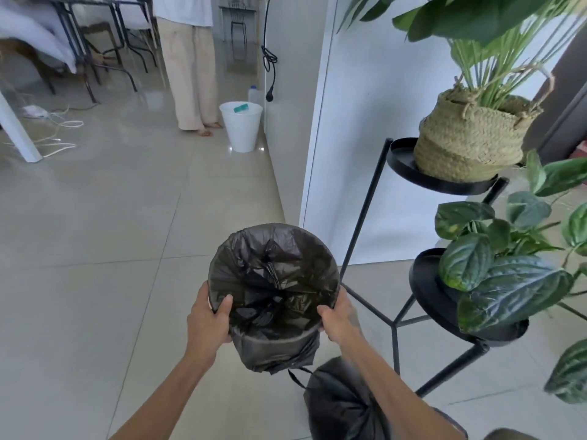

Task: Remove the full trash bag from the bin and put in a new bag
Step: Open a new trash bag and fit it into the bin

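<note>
A round bin point(274, 347) lined with a fresh black bag point(273, 274) is held in front of me, above the tiled floor. The bag's edge is folded over the rim and its inside hangs loose and crumpled. My left hand point(209, 315) grips the rim on the left, thumb inside the bag. My right hand point(338, 315) grips the rim on the right. A tied, full black trash bag point(340, 404) lies on the floor just below, partly hidden by my right forearm.
A black metal plant stand point(394, 325) with leafy plants and a woven basket pot point(467, 144) stands close on the right. A white wall corner point(314, 173) is ahead. Farther off stand a white bin point(242, 127), a person in beige trousers point(189, 68), table legs and floor cables.
</note>
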